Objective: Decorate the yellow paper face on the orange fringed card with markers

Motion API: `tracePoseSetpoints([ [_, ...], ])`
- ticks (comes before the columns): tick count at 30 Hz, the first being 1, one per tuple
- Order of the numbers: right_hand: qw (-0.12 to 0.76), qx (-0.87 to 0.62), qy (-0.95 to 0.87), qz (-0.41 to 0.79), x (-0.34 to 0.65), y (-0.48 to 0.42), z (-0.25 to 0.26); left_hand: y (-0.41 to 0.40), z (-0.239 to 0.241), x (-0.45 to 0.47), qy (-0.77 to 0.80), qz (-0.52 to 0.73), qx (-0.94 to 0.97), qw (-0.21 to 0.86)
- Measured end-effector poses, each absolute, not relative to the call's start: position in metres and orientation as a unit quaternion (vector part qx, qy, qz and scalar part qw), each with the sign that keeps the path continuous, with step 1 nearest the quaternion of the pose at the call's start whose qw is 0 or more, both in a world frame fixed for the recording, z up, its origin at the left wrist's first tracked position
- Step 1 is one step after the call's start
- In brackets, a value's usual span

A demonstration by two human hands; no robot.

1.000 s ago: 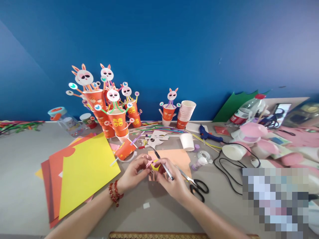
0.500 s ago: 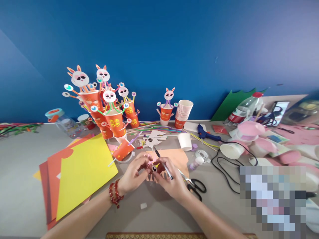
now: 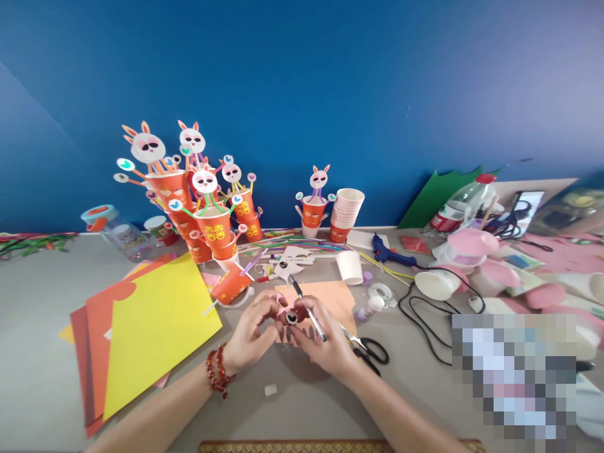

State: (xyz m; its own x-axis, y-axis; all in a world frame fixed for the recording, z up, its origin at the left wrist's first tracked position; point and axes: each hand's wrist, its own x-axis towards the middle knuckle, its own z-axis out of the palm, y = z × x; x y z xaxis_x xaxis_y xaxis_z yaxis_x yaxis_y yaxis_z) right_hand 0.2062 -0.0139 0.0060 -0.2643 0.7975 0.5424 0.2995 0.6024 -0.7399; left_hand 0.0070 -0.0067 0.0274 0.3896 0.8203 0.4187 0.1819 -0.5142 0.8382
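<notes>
My left hand (image 3: 252,333) and my right hand (image 3: 321,340) meet over the grey table (image 3: 38,314), fingers pinched together on a small pink and white paper piece (image 3: 289,313). My right hand also holds a thin black and silver pen (image 3: 309,309) that sticks up and away from me. A red bead bracelet (image 3: 218,371) is on my left wrist. Under the hands lies a peach paper sheet (image 3: 330,297).
Yellow and orange card sheets (image 3: 155,327) lie at left. Orange bunny cups (image 3: 207,214) stand behind, with a cup stack (image 3: 348,214). Scissors (image 3: 370,348) lie right of my hand; a blue glue gun (image 3: 389,254), black cable (image 3: 419,314), white cups and pink craft pieces (image 3: 476,251) at right.
The hands have stayed together over the peach sheet. The small paper piece has been turned between the fingers, and a white round part with a dark mark now shows.
</notes>
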Motion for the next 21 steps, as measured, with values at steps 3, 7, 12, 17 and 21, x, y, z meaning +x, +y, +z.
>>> tracePoseSetpoints([
  [3,0.481,-0.375,-0.748,0.263,0.206,-0.014,0.007,-0.007,0.025,0.005,0.322,0.435,0.779,0.317],
  [7,0.462,-0.382,-0.751,0.277,0.206,-0.014,0.008,-0.007,0.022,0.002,0.309,0.421,0.805,0.282],
  [12,0.464,-0.376,-0.763,0.248,0.206,-0.015,0.013,-0.007,0.019,0.001,0.301,0.412,0.812,0.285],
  [17,0.461,-0.359,-0.774,0.243,0.205,-0.014,0.011,-0.008,0.018,0.003,0.322,0.418,0.801,0.283],
  [21,0.468,-0.359,-0.768,0.249,0.208,-0.011,0.006,-0.005,0.014,0.002,0.370,0.407,0.788,0.275],
])
